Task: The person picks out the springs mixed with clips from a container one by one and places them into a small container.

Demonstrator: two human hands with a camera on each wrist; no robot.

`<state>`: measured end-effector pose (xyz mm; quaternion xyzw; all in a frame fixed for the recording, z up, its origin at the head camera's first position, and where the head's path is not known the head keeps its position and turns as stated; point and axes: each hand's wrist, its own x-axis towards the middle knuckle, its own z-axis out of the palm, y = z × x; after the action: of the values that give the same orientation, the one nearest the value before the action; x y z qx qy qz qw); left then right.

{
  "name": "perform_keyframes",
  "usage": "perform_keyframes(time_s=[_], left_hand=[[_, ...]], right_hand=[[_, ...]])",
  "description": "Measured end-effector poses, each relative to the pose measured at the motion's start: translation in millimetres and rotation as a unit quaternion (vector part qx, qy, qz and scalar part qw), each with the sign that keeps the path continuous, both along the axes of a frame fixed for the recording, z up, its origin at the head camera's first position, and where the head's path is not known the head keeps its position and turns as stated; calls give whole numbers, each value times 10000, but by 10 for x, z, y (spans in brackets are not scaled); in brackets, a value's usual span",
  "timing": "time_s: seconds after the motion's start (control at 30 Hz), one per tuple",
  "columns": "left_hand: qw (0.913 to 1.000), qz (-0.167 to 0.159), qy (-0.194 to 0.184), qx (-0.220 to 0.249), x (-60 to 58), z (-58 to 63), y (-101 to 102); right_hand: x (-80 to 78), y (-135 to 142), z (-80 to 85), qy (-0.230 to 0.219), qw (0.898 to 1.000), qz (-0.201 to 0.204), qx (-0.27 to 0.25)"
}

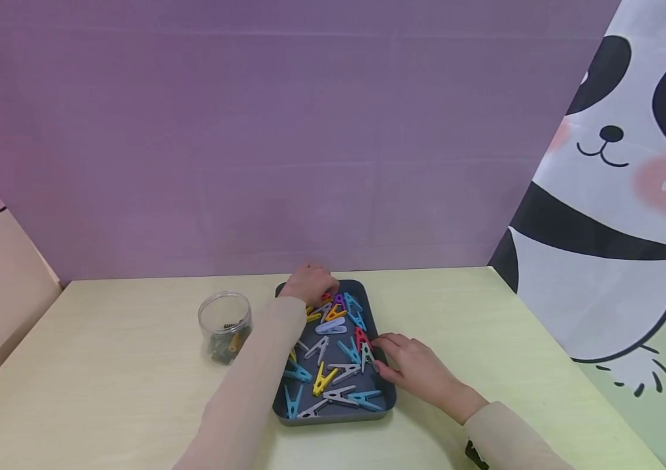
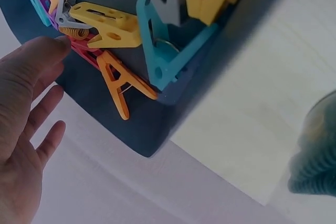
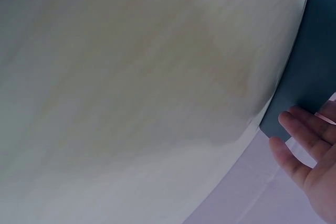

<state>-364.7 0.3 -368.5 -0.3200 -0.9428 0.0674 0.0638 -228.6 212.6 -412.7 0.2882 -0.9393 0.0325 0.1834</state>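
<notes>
A dark grey tray (image 1: 309, 359) holds several plastic clothespins, among them a yellow clothespin (image 1: 324, 378) and a blue one (image 1: 294, 401). At its far end, my left hand (image 1: 311, 284) reaches over the rim. In the left wrist view, a digit tip meets a red clothespin (image 2: 84, 50), near an orange one (image 2: 122, 82); whether it is pinched is hidden. My right hand (image 1: 412, 365) is at the tray's right side, fingertips by the rim near another red clothespin (image 1: 361, 337). From the right wrist, its extended fingers (image 3: 304, 129) touch the outer wall.
Left of the tray stands a clear round jar (image 1: 225, 326) with dark contents low inside, partly behind the left sleeve. All rests on a pale wooden table (image 1: 133, 365). A purple cloth backdrop (image 1: 280, 130) rises behind it, and a panda-printed wall (image 1: 633, 196) stands at right.
</notes>
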Motion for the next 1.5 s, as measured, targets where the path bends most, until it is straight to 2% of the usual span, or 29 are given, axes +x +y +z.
perform_keyframes(time_s=[0.27,0.43,0.83,1.13,1.5], left_hand=[[9980,-158,173,-591,16,17,75],[9965,-88,199,-812,-25,-58,88],[9961,-41,285,-831,-33,-113,123],[9948,70,203,-1000,4,-77,138],[9956,139,258,-887,-28,-126,143]], right_hand=[[23,21,5,-121,9998,-124,26],[28,17,-1,-94,9999,-100,35],[29,20,-1,-83,9999,-46,-54],[30,21,-10,-61,10000,-58,-29],[25,20,7,-34,10000,9,-12]])
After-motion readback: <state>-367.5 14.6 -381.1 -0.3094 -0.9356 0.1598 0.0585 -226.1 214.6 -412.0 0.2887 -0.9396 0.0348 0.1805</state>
